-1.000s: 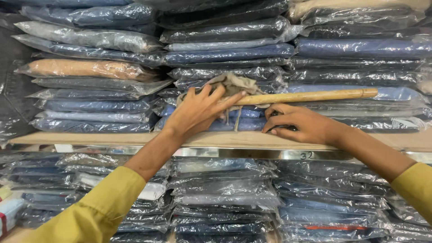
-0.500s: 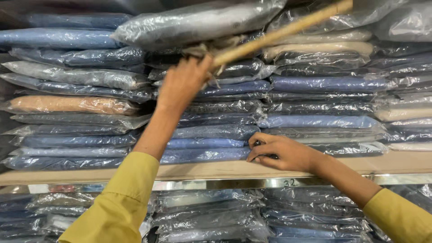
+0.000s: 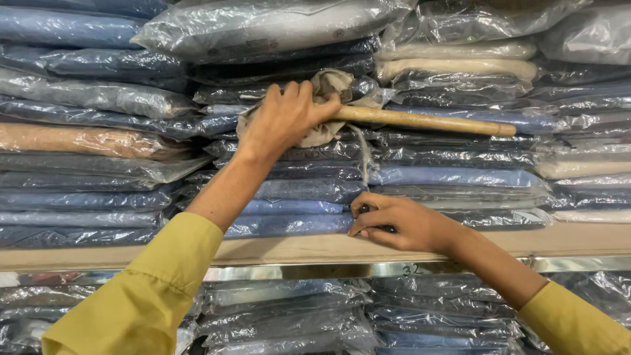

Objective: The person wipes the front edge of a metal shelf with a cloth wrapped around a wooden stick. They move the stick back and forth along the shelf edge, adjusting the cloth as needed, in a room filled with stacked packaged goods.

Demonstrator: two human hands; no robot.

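— What fills the shelf (image 3: 460,244)?
— Stacks of folded garments in clear bags (image 3: 453,176), up to its front edge.
— And your hands?
— My left hand (image 3: 284,121) has its fingers closed around a wooden stick (image 3: 427,121) with a beige rag (image 3: 328,85) bunched at the grip. My right hand (image 3: 394,222) rests curled on the lowest bags, near the shelf's front edge.

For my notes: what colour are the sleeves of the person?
Mustard yellow sleeves, clearest in the head view.

wooden shelf (image 3: 276,250) under stacks of plastic-wrapped folded garments (image 3: 453,176)
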